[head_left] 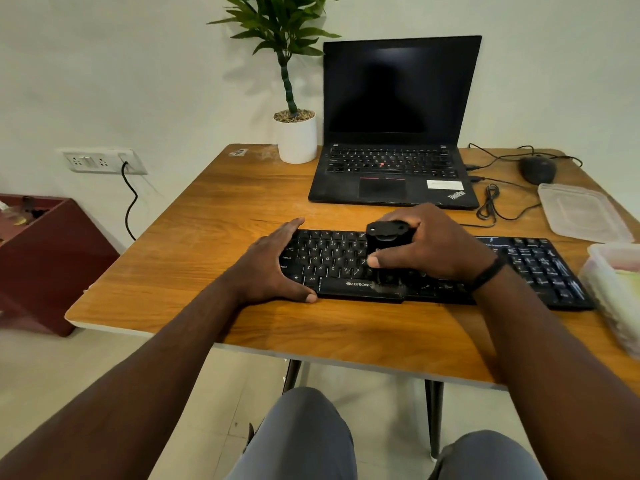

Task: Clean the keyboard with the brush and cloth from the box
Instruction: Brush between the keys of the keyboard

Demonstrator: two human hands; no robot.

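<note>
My flat left hand [277, 268] steadies the keyboard [329, 258] by the bench's [242, 202] front edge; my right hand [436, 247] grips the brush [384, 233], bristles on its bottom row. Short, light strokes seem best.

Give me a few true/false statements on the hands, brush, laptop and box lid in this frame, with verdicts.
1. The right hand grips the brush, bristles down on the keyboard. True.
2. The left hand rests on the laptop. False: it rests on the keyboard's left end.
3. The laptop screen is dark. True.
4. The lid sits on the box. False: it lies on the table behind the box.
</note>
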